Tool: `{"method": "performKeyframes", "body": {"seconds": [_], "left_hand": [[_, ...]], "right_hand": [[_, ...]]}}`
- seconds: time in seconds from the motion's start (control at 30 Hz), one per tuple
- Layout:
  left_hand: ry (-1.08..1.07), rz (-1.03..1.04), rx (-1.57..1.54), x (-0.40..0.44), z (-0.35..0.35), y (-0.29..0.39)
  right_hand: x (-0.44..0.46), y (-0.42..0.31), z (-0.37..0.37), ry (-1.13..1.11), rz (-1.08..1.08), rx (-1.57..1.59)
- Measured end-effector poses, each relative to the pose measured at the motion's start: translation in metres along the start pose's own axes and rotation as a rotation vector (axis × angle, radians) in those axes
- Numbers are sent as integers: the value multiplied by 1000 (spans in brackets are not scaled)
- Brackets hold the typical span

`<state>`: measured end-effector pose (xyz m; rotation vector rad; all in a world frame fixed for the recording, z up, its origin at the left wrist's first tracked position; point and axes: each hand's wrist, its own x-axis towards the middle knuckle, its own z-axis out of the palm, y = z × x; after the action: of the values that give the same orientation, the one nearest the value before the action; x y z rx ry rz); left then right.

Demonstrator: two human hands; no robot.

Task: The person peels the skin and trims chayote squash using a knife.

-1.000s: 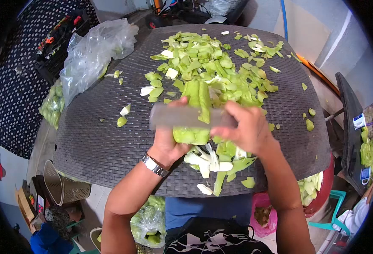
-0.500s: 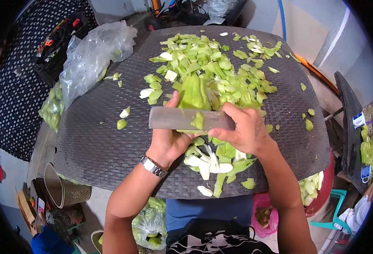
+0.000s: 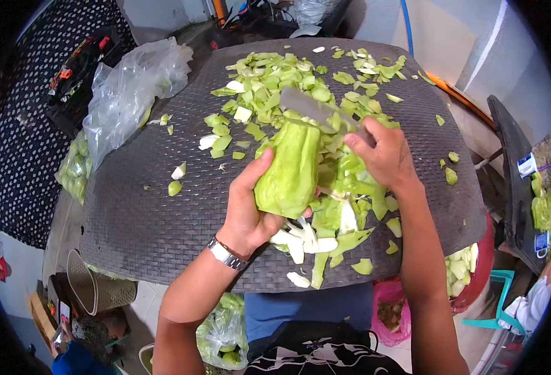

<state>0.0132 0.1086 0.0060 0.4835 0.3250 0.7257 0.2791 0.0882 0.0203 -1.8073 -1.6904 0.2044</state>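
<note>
My left hand is wrapped round the lower part of a pale green peeled chayote, which stands tilted with its flat cut end up. My right hand grips a wide-bladed knife, its handle hidden in the fingers. The blade lies just beyond the chayote's upper end, and bits of green peel stick to it. Beneath and behind both hands spreads a heap of green peelings. Whitish core strips lie near the table's front edge.
The dark woven table carries a clear plastic bag at its left edge. Below are a beige basket, a pink bag and a red basin of cut pieces. Another person is at lower left.
The knife has swung from lying crosswise in front of the chayote to beyond its top. My right hand moved up and right; the chayote came nearer and now shows its whole side.
</note>
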Motion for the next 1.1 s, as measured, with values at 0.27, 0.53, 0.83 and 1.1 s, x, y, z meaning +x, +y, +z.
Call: {"method": "performKeyframes", "body": {"seconds": [0.27, 0.53, 0.83, 1.1], "left_hand": [[63, -19, -184, 8, -20, 7], [-20, -73, -152, 7, -13, 5], [-24, -57, -221, 7, -23, 22], [88, -63, -190, 6, -16, 18]], "right_hand": [[-33, -50, 34, -68, -425, 131], [-6, -1, 9, -1, -198, -52], [3, 29, -18, 89, 131, -158], [-24, -42, 11, -143, -345, 43]]}}
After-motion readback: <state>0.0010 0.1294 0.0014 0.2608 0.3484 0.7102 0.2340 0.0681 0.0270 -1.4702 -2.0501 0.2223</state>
